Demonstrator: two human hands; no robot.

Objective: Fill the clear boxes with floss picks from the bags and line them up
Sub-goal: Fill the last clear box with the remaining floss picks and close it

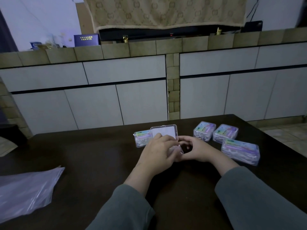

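A clear box (166,132) with its lid standing open sits on the dark table (99,151) between my hands. My left hand (160,151) lies over its base, fingers curled on floss picks (175,149) inside. My right hand (195,150) holds the box's right side with curled fingers. A filled box (141,138) lies just left behind the open one. Three more filled boxes lie to the right: two (204,131) (225,133) side by side at the back and one (240,151) nearer me.
Crumpled clear plastic bags (25,191) lie at the table's left front. Behind the table run white cabinet doors (93,107) under a tiled counter (116,48). The table's right edge drops to a tiled floor (290,135).
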